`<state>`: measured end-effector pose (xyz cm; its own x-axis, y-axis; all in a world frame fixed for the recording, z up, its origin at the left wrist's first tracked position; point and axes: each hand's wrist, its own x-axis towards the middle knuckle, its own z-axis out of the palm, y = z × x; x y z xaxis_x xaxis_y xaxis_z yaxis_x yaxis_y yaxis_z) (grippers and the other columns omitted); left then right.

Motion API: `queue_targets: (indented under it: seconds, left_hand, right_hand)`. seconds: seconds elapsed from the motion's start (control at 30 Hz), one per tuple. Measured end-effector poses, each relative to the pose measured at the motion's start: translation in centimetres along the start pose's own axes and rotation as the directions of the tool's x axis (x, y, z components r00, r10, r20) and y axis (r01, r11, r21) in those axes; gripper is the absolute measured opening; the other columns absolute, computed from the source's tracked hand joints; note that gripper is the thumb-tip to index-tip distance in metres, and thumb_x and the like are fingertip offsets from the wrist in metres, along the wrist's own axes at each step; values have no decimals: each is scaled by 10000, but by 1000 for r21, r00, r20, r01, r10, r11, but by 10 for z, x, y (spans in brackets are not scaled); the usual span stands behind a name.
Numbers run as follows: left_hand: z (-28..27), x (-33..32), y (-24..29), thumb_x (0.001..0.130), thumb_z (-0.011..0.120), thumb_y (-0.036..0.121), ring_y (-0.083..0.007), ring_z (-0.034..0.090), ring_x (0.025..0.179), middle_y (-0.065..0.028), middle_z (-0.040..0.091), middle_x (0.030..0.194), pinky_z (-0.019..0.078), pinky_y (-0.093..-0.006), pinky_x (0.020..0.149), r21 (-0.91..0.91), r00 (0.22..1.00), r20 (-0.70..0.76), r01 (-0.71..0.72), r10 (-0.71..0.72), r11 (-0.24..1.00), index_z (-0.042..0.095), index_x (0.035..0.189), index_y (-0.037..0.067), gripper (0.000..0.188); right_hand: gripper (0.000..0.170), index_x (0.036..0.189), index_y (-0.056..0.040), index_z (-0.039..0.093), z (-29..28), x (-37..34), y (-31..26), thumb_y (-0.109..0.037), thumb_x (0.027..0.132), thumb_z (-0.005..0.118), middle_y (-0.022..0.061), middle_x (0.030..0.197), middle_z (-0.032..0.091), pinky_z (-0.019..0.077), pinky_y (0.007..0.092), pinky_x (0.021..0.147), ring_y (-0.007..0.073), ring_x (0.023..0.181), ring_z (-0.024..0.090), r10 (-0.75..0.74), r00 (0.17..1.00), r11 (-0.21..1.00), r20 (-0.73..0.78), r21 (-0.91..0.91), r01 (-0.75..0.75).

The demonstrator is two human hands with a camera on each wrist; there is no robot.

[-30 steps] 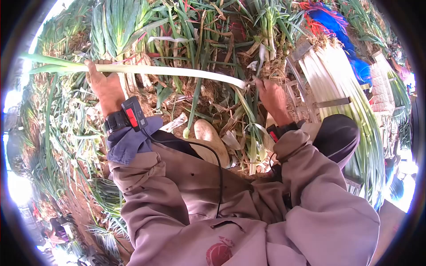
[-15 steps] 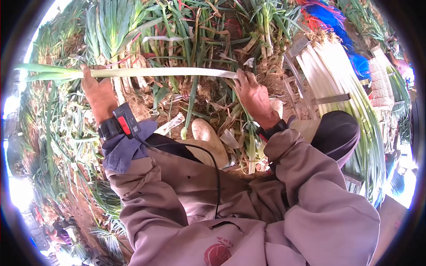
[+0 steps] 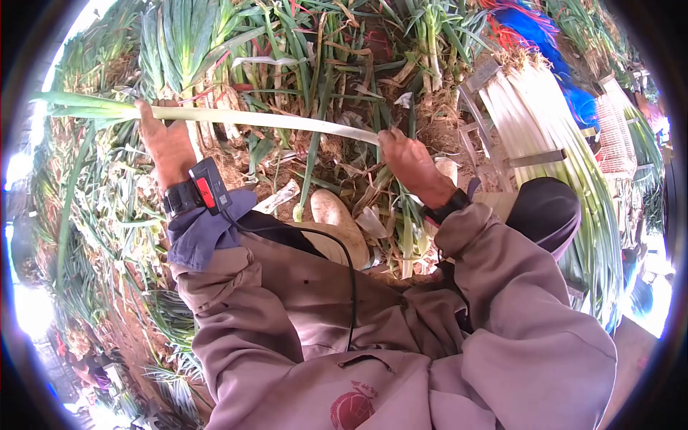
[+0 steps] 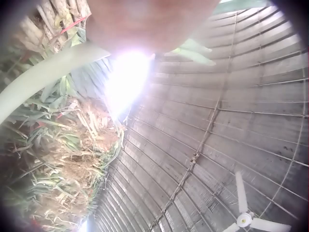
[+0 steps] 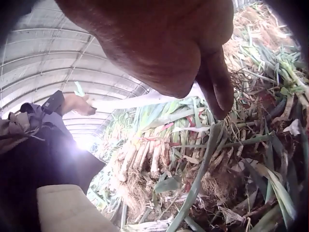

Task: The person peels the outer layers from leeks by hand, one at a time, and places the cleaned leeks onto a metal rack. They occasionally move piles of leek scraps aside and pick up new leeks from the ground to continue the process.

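A long green onion stretches between both hands in the head view, white stem to the right and green leaves to the left. My left hand holds it at the leaf end, thumb and fingers around the stem where the leaves spread. At the other end my right hand grips the white base with curled fingers, which hide the root end. The left wrist view shows the blurred left hand over the pale stem. In the right wrist view the right hand covers the top middle.
Bundles of green onions with roots stand in front. Trimmed white stems lie stacked in a metal frame on the right, beside blue cord. Loose leaves and peelings litter the ground around a shoe.
My right hand has shifted left from the root tip onto the white base. The loose strip hanging from that end no longer shows. The stem's right end has dipped slightly since half a second ago.
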<state>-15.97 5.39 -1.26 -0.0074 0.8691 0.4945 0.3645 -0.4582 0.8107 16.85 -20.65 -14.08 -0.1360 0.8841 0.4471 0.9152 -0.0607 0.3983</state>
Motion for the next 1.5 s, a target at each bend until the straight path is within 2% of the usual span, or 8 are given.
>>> queue_targets:
  seconds: [0.27, 0.47, 0.53, 0.77, 0.83, 1.03, 1.23, 1.5]
  left_hand:
    - [-4, 14, -34, 1054, 494, 146, -117, 489, 774, 0, 542, 906, 445, -238, 745, 21, 1000, -15, -15, 16, 1000, 509, 1108, 20, 138]
    - [2, 15, 5, 1078, 476, 307, -177, 515, 785, -51, 534, 909, 502, -278, 795, -822, 925, -47, 180, -378, 541, 502, 1039, 26, 285]
    - [1, 20, 10, 1066, 484, 368, -202, 526, 801, -74, 521, 878, 522, -325, 808, -926, 923, 7, 151, -384, 347, 502, 1003, 16, 358]
    - [5, 21, 20, 1061, 497, 352, -212, 516, 788, -82, 507, 862, 528, -332, 784, -923, 959, 66, 165, -277, 348, 500, 984, 0, 360]
    - [13, 21, 22, 1057, 509, 330, -210, 510, 795, -87, 508, 884, 528, -336, 781, -947, 969, 135, 187, -208, 260, 497, 995, -12, 348]
    - [39, 12, 53, 1001, 631, 259, -197, 532, 888, -93, 526, 1021, 531, -334, 861, -966, 981, 192, 193, -22, 170, 515, 1168, 23, 311]
    - [41, 0, 30, 988, 657, 241, -205, 551, 947, -115, 544, 1064, 535, -368, 884, -905, 946, 185, 269, -265, 331, 520, 1202, 18, 338]
    - [35, 6, 48, 990, 646, 235, -196, 569, 857, -120, 580, 1033, 549, -343, 798, -875, 921, -49, 148, -387, 462, 516, 1217, 27, 334]
  right_hand:
    - [70, 947, -85, 580, -5, -7, -7, -131, 895, 591, 53, 795, 589, 482, 324, 544, 179, 596, 589, 96, 994, 953, 46, 285, -105]
    - [137, 922, 7, 567, -13, -5, 1, -100, 877, 640, 143, 744, 645, 530, 411, 571, 272, 615, 671, 138, 949, 463, 284, 828, -316]
    - [257, 1073, 55, 615, -33, 1, 11, -150, 920, 643, 186, 832, 692, 550, 394, 615, 286, 673, 699, -78, 665, -147, 743, 651, -745]
    - [575, 1375, -42, 543, -11, 16, 27, -353, 920, 709, 197, 1369, 574, 516, 399, 978, 319, 1170, 620, 355, 903, 452, 240, 802, -391]
    - [698, 1445, -69, 477, -51, 56, 28, -448, 905, 707, 225, 1522, 392, 469, 411, 1046, 330, 1302, 518, 128, 878, 182, 461, 859, -478]
    - [539, 1165, 3, 651, -31, 93, -32, -471, 912, 686, 159, 1018, 732, 567, 422, 870, 308, 990, 711, -225, 792, 303, 568, 813, -497]
    - [550, 917, 73, 671, -22, 13, -36, -476, 935, 658, 146, 712, 694, 546, 382, 628, 213, 710, 728, -353, 710, -196, 610, 694, -693]
    - [463, 987, 12, 700, 69, -104, -17, -440, 982, 599, 159, 793, 704, 555, 378, 667, 232, 718, 712, -339, 601, 435, 724, 687, -582]
